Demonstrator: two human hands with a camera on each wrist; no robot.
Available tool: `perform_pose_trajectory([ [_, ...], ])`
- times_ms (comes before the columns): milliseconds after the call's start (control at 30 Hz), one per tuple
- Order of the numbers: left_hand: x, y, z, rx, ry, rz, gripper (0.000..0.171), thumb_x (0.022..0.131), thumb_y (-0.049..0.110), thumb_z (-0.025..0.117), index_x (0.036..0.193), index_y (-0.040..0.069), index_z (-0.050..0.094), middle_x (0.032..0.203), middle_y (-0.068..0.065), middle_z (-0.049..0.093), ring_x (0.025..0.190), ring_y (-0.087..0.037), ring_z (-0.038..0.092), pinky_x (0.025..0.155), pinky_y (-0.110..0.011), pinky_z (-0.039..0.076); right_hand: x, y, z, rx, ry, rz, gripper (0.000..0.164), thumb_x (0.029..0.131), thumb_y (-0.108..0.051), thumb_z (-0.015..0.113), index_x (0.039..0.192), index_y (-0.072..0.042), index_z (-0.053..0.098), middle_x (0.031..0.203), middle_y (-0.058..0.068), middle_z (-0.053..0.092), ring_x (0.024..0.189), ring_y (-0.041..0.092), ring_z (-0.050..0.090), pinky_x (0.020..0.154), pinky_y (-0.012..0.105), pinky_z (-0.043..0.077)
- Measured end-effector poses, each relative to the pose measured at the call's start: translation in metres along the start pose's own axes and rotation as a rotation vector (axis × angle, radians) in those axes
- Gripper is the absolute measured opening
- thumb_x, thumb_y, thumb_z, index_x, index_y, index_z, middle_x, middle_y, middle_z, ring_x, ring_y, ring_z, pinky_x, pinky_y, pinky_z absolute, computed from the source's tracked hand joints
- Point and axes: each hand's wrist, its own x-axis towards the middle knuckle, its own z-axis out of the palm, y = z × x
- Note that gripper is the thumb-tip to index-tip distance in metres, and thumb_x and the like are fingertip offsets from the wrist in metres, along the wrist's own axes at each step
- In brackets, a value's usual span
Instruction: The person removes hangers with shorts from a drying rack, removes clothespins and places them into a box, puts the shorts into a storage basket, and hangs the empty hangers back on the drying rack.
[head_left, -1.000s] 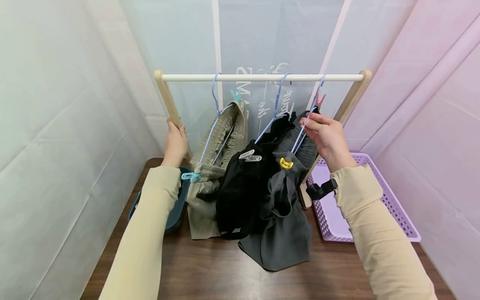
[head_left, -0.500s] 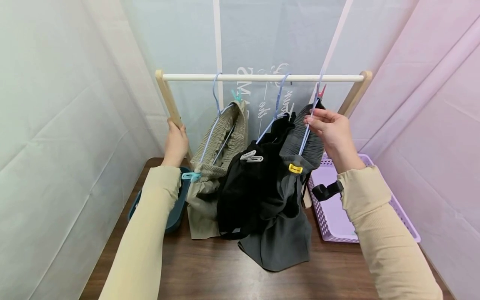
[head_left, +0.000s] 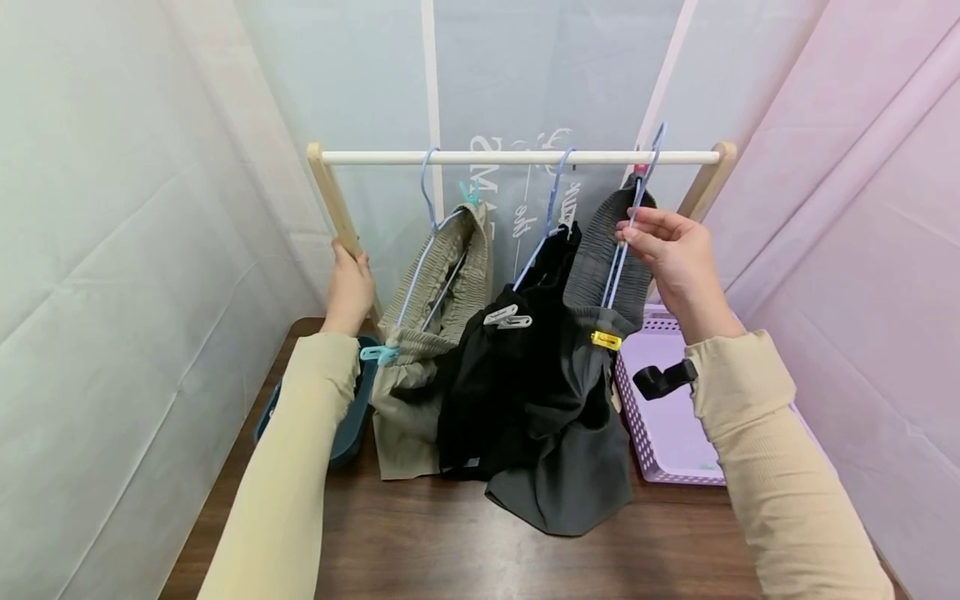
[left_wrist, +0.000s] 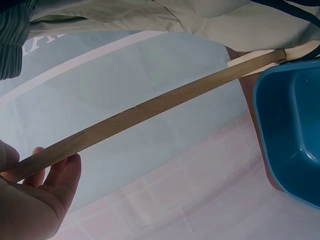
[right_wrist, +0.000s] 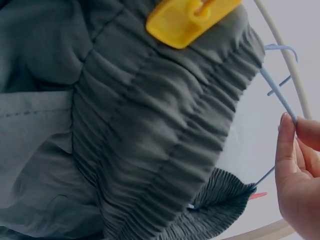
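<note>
Grey garment (head_left: 596, 371), at four o'clock in head view, on blue hanger (right_wrist: 278, 94) pinched in right hand (head_left: 671, 246), rack post (left_wrist: 135, 114) gripped in left hand (head_left: 348, 287) at nine o'clock; best guided with hook (head_left: 657, 146) clear of rail (head_left: 495, 157)

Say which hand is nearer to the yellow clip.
Right. The right hand pinches a blue hanger, above and to the right of the yellow clip in the head view; the left hand grips the wooden post left of the khaki garment.
</note>
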Motion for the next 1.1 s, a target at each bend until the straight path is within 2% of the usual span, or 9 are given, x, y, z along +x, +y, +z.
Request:
perform_pose_trajectory([
  [167, 0.000, -0.001, 0.000, -0.002, 0.001, -0.002, 0.056, 0.106, 0.027, 0.025, 0.151, 0.006, -0.002, 0.139, -0.030, 0.043, 0.117, -0.043, 0.054, 0.091, -0.055, 0.047, -0.004, 0.001, -0.002, -0.053, -0.031, -0.021, 0.026, 0.084, 0.019, 0.057, 0.085, -0.004, 0.070, 0.072, 0.004, 0.072, 0.068, 0.010, 0.071, 0.067, 0.017, 0.056],
  [367, 0.001, -0.001, 0.000, -0.011, -0.004, -0.007, 0.057, 0.106, 0.027, 0.024, 0.151, 0.006, -0.003, 0.141, -0.030, 0.041, 0.119, -0.043, 0.052, 0.092, -0.055, 0.047, -0.014, 0.007, -0.011, -0.127, -0.050, -0.041, 0.028, 0.086, 0.019, 0.051, 0.088, -0.005, 0.064, 0.074, 0.000, 0.071, 0.068, 0.007, 0.069, 0.068, 0.015, 0.055],
  [533, 0.000, -0.001, 0.000, -0.006, 0.004, -0.004, 0.057, 0.106, 0.027, 0.025, 0.151, 0.006, -0.003, 0.140, -0.030, 0.042, 0.118, -0.043, 0.053, 0.092, -0.056, 0.047, -0.022, 0.011, -0.023, -0.183, -0.081, -0.035, 0.029, 0.087, 0.020, 0.049, 0.088, -0.006, 0.061, 0.075, -0.001, 0.069, 0.069, 0.007, 0.069, 0.069, 0.014, 0.055],
  [700, 0.000, -0.001, 0.000, -0.005, 0.005, 0.000, 0.056, 0.106, 0.028, 0.025, 0.151, 0.006, -0.001, 0.140, -0.030, 0.042, 0.117, -0.043, 0.053, 0.092, -0.056, 0.046, -0.029, 0.016, -0.035, -0.232, -0.124, -0.004, 0.026, 0.086, 0.018, 0.053, 0.090, -0.007, 0.058, 0.078, -0.002, 0.068, 0.071, 0.006, 0.069, 0.070, 0.014, 0.055],
  [767, 0.000, -0.001, 0.000, -0.009, 0.002, 0.000, 0.056, 0.106, 0.028, 0.025, 0.150, 0.006, -0.001, 0.140, -0.030, 0.042, 0.119, -0.043, 0.052, 0.093, -0.055, 0.046, -0.032, 0.019, -0.040, -0.235, -0.135, 0.013, 0.025, 0.086, 0.019, 0.053, 0.093, -0.005, 0.054, 0.078, -0.002, 0.069, 0.071, 0.006, 0.070, 0.070, 0.014, 0.055],
  [900, 0.000, -0.001, 0.000, -0.014, -0.009, -0.001, 0.058, 0.106, 0.027, 0.025, 0.151, 0.005, -0.005, 0.143, -0.030, 0.039, 0.123, -0.043, 0.049, 0.095, -0.055, 0.045, -0.037, 0.025, -0.051, -0.223, -0.159, 0.027, 0.036, 0.086, 0.021, 0.049, 0.106, -0.009, 0.048, 0.079, -0.002, 0.070, 0.073, 0.007, 0.070, 0.070, 0.016, 0.055],
  [1000, 0.001, -0.001, 0.001, -0.018, -0.005, 0.000, 0.058, 0.106, 0.026, 0.024, 0.151, 0.004, -0.006, 0.144, -0.031, 0.037, 0.124, -0.043, 0.048, 0.096, -0.055, 0.044, -0.039, 0.030, -0.059, -0.225, -0.165, 0.032, 0.045, 0.087, 0.021, 0.048, 0.114, -0.014, 0.053, 0.084, -0.003, 0.069, 0.076, 0.007, 0.069, 0.071, 0.017, 0.055],
  [1100, 0.001, -0.001, 0.002, -0.018, 0.008, 0.005, 0.057, 0.106, 0.027, 0.025, 0.151, 0.005, -0.003, 0.143, -0.030, 0.038, 0.124, -0.043, 0.049, 0.096, -0.055, 0.044, -0.041, 0.035, -0.066, -0.233, -0.131, 0.041, 0.046, 0.087, 0.020, 0.049, 0.110, -0.017, 0.064, 0.088, -0.004, 0.070, 0.077, 0.006, 0.069, 0.073, 0.016, 0.055],
])
